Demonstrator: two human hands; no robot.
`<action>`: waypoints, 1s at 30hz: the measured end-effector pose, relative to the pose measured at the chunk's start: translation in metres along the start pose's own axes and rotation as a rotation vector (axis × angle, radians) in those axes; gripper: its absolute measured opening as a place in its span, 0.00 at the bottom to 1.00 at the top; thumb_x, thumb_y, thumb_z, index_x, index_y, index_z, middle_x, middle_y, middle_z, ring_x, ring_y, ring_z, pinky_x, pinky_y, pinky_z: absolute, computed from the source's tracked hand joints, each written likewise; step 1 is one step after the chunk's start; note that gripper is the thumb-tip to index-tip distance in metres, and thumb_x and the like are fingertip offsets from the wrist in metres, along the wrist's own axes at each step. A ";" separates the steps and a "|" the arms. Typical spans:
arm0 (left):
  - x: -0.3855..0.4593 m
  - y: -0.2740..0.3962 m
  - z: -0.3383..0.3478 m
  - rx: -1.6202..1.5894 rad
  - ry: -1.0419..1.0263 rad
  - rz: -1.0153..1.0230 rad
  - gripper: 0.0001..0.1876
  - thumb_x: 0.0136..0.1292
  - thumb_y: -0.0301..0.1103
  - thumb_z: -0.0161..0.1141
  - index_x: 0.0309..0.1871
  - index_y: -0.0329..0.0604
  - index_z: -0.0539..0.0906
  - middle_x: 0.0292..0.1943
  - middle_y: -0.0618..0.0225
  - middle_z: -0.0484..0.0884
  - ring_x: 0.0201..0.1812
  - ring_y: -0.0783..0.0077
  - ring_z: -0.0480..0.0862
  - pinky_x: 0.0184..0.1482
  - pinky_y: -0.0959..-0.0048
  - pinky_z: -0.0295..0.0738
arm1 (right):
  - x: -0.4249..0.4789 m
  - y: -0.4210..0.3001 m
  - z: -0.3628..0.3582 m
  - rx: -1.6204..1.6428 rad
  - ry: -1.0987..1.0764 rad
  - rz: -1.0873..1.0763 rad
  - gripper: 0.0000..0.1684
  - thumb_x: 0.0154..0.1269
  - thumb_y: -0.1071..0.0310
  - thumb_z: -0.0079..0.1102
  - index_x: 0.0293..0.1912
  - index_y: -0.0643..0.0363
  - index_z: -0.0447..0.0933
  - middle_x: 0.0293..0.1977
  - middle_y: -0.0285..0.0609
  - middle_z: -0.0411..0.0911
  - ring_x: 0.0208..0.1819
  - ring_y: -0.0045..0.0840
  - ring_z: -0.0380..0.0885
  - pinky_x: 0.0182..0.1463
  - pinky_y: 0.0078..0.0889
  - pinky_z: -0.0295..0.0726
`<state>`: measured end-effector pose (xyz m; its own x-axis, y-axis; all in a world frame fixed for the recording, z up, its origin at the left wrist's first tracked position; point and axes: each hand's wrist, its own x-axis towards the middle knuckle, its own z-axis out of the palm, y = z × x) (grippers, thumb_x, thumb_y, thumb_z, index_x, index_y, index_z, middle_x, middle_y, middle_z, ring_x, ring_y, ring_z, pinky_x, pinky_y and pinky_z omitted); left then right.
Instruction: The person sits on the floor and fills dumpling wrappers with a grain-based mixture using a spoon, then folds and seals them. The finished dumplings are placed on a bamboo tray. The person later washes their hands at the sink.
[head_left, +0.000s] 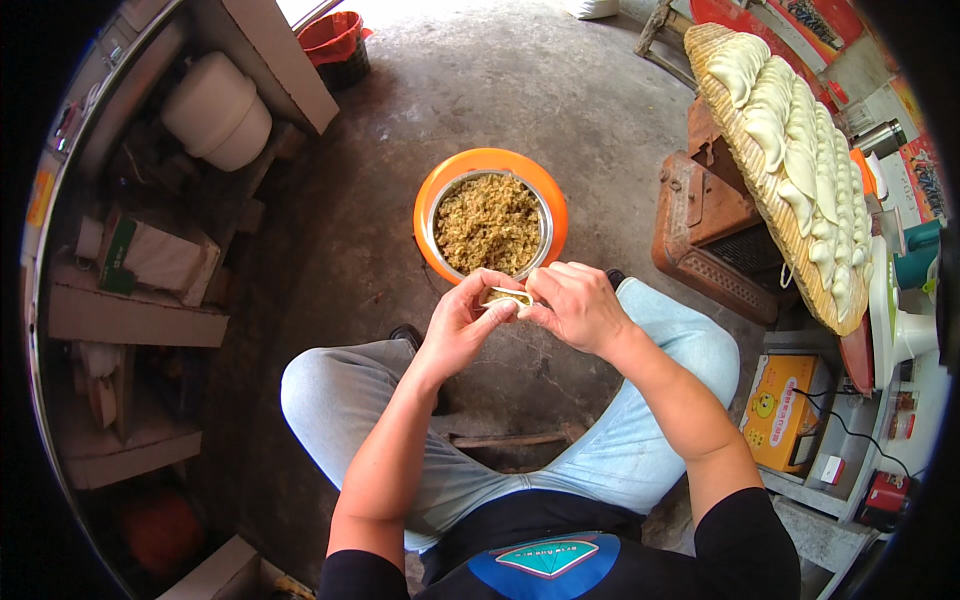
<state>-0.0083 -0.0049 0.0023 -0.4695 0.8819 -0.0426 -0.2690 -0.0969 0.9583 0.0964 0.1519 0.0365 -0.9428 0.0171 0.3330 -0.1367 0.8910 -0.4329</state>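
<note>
Between my two hands is a partly folded dumpling (507, 298), its pale wrapper still gaping so that brown filling shows inside. My left hand (471, 311) cradles it from the left, with the thumb along the near edge. The fingers of my right hand (574, 304) pinch its right end. Just beyond my hands stands a metal bowl (543, 225) heaped with minced filling (487, 221), set in an orange round stand (491, 159). To the right, rows of finished dumplings (799, 161) lie on a woven round tray (757, 176).
A rusty metal heater-like box (705, 232) stands beneath the tray. At right are a yellow carton (778, 409) and a black cable (840, 416). Shelving (139, 319) with a white container (217, 112) lines the left. A lined bin (337, 52) stands far left on the concrete floor (480, 82).
</note>
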 end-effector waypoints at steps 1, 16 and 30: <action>-0.001 0.000 0.001 0.013 -0.005 0.002 0.10 0.66 0.28 0.55 0.48 0.35 0.74 0.39 0.70 0.78 0.42 0.82 0.78 0.45 0.79 0.76 | 0.000 0.000 0.003 -0.002 0.028 -0.028 0.12 0.59 0.62 0.58 0.29 0.57 0.68 0.22 0.38 0.70 0.26 0.33 0.74 0.30 0.34 0.72; -0.001 0.005 -0.009 0.061 -0.022 -0.052 0.11 0.65 0.25 0.55 0.49 0.33 0.74 0.41 0.65 0.80 0.42 0.77 0.80 0.47 0.76 0.78 | 0.002 -0.004 -0.003 -0.100 -0.031 -0.030 0.16 0.55 0.56 0.61 0.31 0.56 0.68 0.22 0.37 0.71 0.28 0.28 0.76 0.31 0.31 0.75; -0.003 0.000 -0.005 -0.104 -0.128 -0.146 0.16 0.61 0.25 0.60 0.52 0.34 0.73 0.41 0.69 0.80 0.40 0.81 0.79 0.46 0.78 0.77 | -0.004 -0.004 0.003 0.042 -0.011 -0.051 0.11 0.56 0.63 0.60 0.35 0.57 0.71 0.24 0.40 0.72 0.28 0.32 0.76 0.30 0.33 0.75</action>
<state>-0.0112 -0.0096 0.0007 -0.3101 0.9409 -0.1365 -0.4149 -0.0047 0.9099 0.0997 0.1470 0.0343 -0.9374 -0.0331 0.3467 -0.1975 0.8705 -0.4508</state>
